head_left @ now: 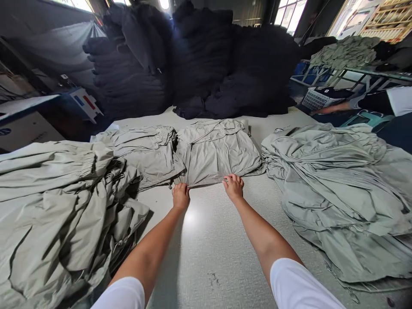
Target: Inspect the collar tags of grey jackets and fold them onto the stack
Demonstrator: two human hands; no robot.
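Note:
A grey-green garment (215, 154) lies spread across the middle of the pale table (219, 240). My left hand (180, 195) is closed on its near edge, toward the left corner. Farther right along that same edge, my right hand (234, 186) pinches the fabric, its fingers curled. Both arms reach forward over the table. Another garment (144, 154) of the same colour lies directly to the left, touching the middle one.
Heaps of grey-green garments lie at the left (58, 206) and right (341, 189). Tall stacks of dark cloth (202, 64) stand along the back. Another person's arm (334, 108) reaches in at the right, near a grey crate (317, 99) and a green stool (367, 118).

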